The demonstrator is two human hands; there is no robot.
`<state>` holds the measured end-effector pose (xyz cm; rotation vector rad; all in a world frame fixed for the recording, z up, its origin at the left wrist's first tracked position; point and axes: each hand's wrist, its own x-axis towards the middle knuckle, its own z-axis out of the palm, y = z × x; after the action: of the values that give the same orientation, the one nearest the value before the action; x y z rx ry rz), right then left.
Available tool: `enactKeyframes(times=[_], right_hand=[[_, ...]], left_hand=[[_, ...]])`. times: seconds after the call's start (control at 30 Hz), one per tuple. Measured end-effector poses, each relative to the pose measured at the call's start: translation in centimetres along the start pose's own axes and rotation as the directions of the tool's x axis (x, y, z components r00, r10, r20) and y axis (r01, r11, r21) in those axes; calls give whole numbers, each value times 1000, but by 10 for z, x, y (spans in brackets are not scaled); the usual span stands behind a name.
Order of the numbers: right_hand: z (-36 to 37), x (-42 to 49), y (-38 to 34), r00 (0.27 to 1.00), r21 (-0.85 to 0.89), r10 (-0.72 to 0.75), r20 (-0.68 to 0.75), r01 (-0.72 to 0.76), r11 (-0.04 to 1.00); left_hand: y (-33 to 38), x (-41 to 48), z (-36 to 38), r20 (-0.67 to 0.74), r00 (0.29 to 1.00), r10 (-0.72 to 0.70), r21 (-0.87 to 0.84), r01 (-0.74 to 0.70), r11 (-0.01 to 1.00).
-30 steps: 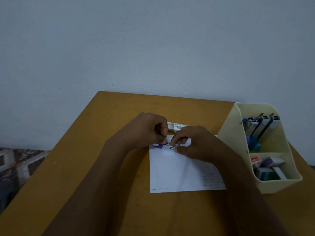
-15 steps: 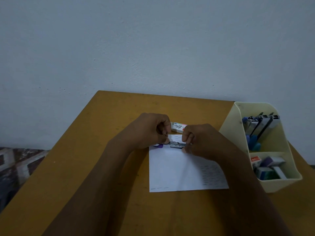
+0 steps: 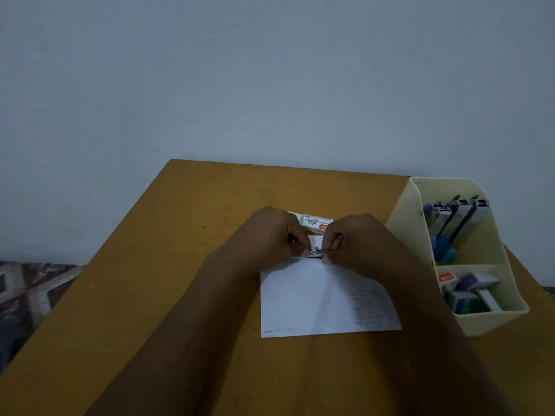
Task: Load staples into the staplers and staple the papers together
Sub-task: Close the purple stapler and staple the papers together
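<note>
Stapler [image 3: 322,251]: held just above the far edge of the papers, between the two hands. Only a short metallic strip and a dark sliver beneath it are seen; the rest is covered by fingers.
Left hand [image 3: 270,239]: curled tightly, with thumb and fingertips pinched on the stapler's left end. The body is judged to be steadied from this side.
Right hand [image 3: 362,245]: likewise curled, with fingertips closed on the right end of the metal part. Whether a strip of staples is being seated or the magazine pushed shut cannot be told.
Reason for the grip: so small a piece is best controlled from both ends, and it is raised close under the eyes, where alignment can be checked.
Papers [image 3: 324,298]: laid flat on the table directly below the hands, with faint print along the right side. Stapling could thus follow without a reach.
Staple box [image 3: 314,221]: set just beyond the hands, near the papers' far edge, where refills are easily taken.
Organiser [image 3: 419,232]: placed at the table's right side, beside the right forearm. Further staplers [image 3: 458,216] are stood leaning in its rear compartment, and small boxes [image 3: 470,291] are stored in the front one.
Table [image 3: 180,265]: its middle is given over to the work, with the supplies placed to the side.
Step judged: loading is in hand, and no staple is seen in the papers.
</note>
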<state>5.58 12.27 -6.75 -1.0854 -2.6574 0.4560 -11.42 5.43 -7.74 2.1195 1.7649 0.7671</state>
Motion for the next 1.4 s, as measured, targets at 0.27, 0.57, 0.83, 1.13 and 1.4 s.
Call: enactKeyframes(times=[0.27,0.57,0.83,1.13,1.4], right_hand=[[2,2,2,1000,-6,10,20,-10,1000],[2,-2,0,999,16,38,13,-38,999],[6,4,-5,994,58,39,100,-45,997],[5,4,-2,1000,55,-3,-23,4,998],[9,9,-2,955,24,-61,-291,71,997]], left_hand=[[0,-1,1,52,998,38,61,-41,997],[-9,-6,-10,155,980,-128,71,118,990],[-12,-10,-28,302,895,-329,293,241,925],[-13,-17,-43,44,968,-246,156,236,959],[-9,-14,-41,-161,976,-149,-94,136,986]])
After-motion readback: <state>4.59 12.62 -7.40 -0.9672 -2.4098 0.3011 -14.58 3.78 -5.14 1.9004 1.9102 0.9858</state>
